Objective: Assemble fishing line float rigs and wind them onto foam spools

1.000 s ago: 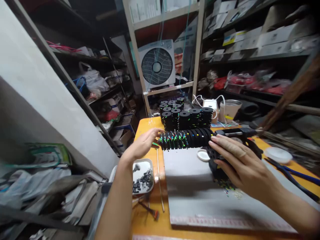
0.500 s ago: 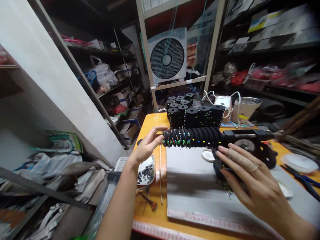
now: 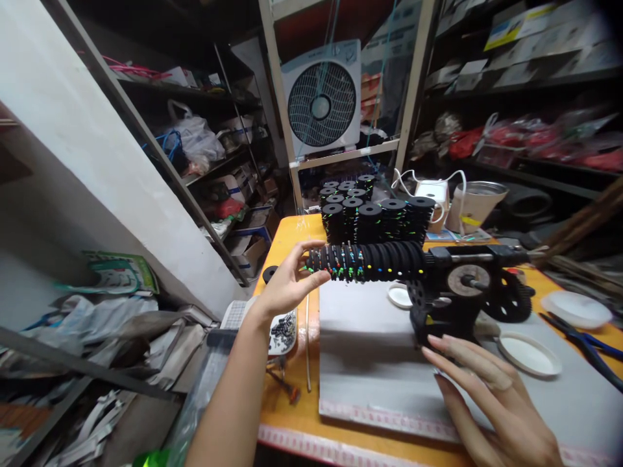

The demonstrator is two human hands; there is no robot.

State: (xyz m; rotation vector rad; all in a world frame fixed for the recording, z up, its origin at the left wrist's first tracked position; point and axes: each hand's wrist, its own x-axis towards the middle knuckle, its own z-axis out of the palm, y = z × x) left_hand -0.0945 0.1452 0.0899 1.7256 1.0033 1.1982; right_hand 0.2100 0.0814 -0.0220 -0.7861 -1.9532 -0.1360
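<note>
A ribbed black roll [image 3: 384, 261] lies level on the shaft of a black geared machine [image 3: 467, 282]. Colourful small beads dot its left half, and a row of single coloured dots runs along the right. My left hand [image 3: 292, 279] wraps its fingers and thumb around the roll's left end. Low in front of the machine, above the grey board [image 3: 370, 370], my right hand [image 3: 491, 395] has its fingers apart and holds nothing. One of its fingers is wrapped in a tan bandage.
Stacked black rolls [image 3: 370, 220] stand behind. A tray of small dark parts [image 3: 282, 332] sits left, beside a thin rod [image 3: 308, 350]. White dishes [image 3: 530, 355] and blue-handled pliers [image 3: 584, 344] lie right. A box fan [image 3: 321, 104] stands beyond the table.
My right hand has moved down, away from the roll and the machine. My left thumb has shifted right over the roll's end. The view has shifted slightly.
</note>
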